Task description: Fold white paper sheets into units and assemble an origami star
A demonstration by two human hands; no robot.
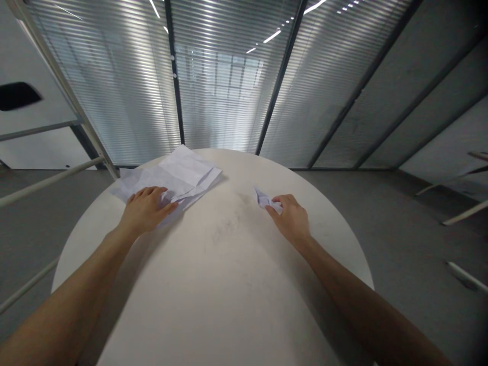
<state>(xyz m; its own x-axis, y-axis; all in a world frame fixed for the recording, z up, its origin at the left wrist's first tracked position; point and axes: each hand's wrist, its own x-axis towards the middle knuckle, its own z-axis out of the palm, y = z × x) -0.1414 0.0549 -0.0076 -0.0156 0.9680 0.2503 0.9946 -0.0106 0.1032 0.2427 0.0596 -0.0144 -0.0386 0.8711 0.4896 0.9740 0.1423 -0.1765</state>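
My left hand (147, 208) lies palm down on several loose, creased white sheets of paper (186, 168) at the far left of a round white table (229, 274). Its thumb is apart from the fingers, and the paper beneath the palm is hidden. Over on the right, my right hand (292, 218) pinches a small folded piece of paper (262, 198) between thumb and fingers, at or just above the tabletop. A pointed corner of this folded paper sticks out to the left; the rest is partly covered by my fingertips.
Faint grey smudges mark the middle of the tabletop. Behind the table stands a glass partition (224, 91) with blinds and dark frames. A pale metal frame (87, 132) rises at the left. Pale furniture legs (465, 212) show on the grey floor at right.
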